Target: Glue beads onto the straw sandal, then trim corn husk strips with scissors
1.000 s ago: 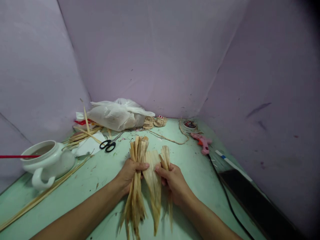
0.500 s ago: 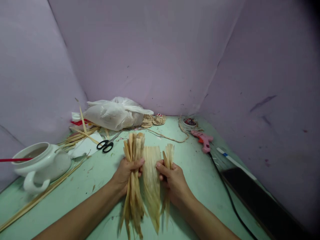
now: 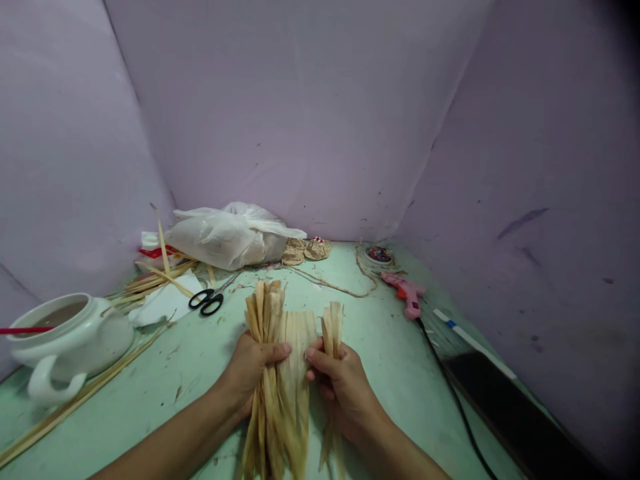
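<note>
In the head view, my left hand is closed around a thick bundle of dried corn husk strips, its thumb lying across the front. A broad flat piece of pale husk stands against the bundle's right side, its left edge by my left thumb. My right hand is closed on a smaller bunch of husk strips, and its thumb and fingertip touch the broad piece's right edge. The lower ends of all the husks hang between my forearms, above the green table.
Scissors, white paper and loose strips lie left, beside a white pot with a red stick. At the back sit a plastic bag, woven pieces and twine. Right are a pink glue gun and a dark slab.
The broad husk piece has moved left, closing the gap to the bundle in my left hand. My right hand has moved slightly with it. The view has shifted a little.
</note>
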The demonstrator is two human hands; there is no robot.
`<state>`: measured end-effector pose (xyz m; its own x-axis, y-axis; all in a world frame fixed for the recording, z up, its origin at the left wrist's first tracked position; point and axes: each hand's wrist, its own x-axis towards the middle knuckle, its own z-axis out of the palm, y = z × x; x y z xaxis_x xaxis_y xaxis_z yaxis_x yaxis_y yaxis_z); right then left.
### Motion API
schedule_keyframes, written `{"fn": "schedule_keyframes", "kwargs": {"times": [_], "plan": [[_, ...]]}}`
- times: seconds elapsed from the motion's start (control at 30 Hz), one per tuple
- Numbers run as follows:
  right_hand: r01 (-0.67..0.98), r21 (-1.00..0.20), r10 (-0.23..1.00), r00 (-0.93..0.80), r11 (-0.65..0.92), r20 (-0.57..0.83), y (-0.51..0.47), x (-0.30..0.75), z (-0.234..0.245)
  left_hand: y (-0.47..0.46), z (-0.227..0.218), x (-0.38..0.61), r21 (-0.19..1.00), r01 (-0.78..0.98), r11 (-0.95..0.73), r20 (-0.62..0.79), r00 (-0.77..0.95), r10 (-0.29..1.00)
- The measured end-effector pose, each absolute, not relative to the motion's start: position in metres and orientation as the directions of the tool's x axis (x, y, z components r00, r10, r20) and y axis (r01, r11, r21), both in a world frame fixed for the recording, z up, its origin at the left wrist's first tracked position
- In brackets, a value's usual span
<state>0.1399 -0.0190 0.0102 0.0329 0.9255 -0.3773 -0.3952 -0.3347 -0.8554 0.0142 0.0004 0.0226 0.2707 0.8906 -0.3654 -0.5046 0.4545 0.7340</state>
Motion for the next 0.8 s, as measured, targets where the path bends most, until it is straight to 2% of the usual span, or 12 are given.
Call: {"fn": "schedule_keyframes", "kwargs": {"times": [0.3, 0.57, 0.8], "plan": [[-0.287, -0.893, 0.933, -0.005, -0.347, -0.361, -0.0183, 0.1415, 0.0132, -0.0017, 0.0299, 0.0153, 0.808, -0.433, 0.400, -0.270, 0.332, 0.904], [-0.306, -0.924, 0.968, 0.032, -0.229, -0.250, -0.0206, 0.1398, 0.0095, -0.0053, 0.0267, 0.0151, 0.891, -0.344, 0.295, -0.224, 0.233, 0.946], [-0.278, -0.940, 0.978, 0.010, -0.199, -0.210, -0.0219, 0.1378, 0.0072, -0.0074, 0.0286, 0.0165, 0.931, -0.249, 0.266, -0.226, 0.178, 0.958]]}}
